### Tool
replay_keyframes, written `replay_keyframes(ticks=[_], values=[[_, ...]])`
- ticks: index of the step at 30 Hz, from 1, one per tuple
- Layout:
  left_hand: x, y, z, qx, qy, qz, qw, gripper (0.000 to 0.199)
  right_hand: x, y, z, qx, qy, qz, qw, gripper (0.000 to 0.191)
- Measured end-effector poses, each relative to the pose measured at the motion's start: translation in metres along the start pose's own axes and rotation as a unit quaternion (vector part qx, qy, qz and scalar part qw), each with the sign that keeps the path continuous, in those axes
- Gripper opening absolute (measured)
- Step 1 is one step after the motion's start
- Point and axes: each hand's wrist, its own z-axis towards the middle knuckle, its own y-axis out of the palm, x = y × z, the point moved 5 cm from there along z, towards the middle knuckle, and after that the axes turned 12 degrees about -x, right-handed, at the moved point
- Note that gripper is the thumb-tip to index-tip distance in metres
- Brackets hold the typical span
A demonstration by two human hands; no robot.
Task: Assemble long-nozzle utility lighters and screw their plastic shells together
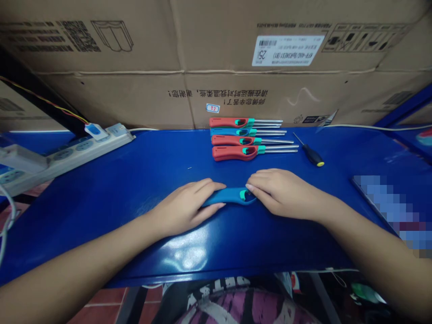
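A blue lighter (227, 196) with a green trigger lies lengthwise between my two hands, low over the blue table. My left hand (189, 204) is closed round its handle end, thumb on the near side and fingers on the far side. At the trigger end, my right hand (281, 191) is closed with thumb and fingers pressed at the lighter's tip, and it hides whatever lies beyond. Behind the hands, several lighters, red (232, 153) and blue (222, 132), lie in a stack of rows with metal rods pointing right.
A screwdriver (313, 155) lies right of the lighters, and a tiny metal piece (189, 168) left of them. A power strip (72, 153) with plugs is at the left. Cardboard (135, 99) stands behind the blue table (270, 243). A pixelated flat object (388, 207) is at the right.
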Motion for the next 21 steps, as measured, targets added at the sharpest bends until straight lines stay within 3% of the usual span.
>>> replay_keyframes(ticks=[4,9,14,21], values=[[0.003,0.001,-0.002,0.005,0.028,0.026,0.999,0.033,-0.009,0.001,0.001,-0.015,-0.067,0.075,0.995,0.033],[0.01,0.003,-0.003,-0.002,0.057,0.042,0.997,0.036,-0.017,0.007,0.003,0.002,-0.113,0.085,0.99,0.032],[0.011,0.0,-0.001,-0.021,0.057,0.046,0.997,0.035,-0.015,0.007,0.001,-0.008,-0.101,0.08,0.992,0.029],[0.003,-0.005,-0.001,-0.025,0.05,0.033,0.998,0.033,-0.005,0.003,-0.004,-0.014,-0.041,-0.04,0.998,0.026]])
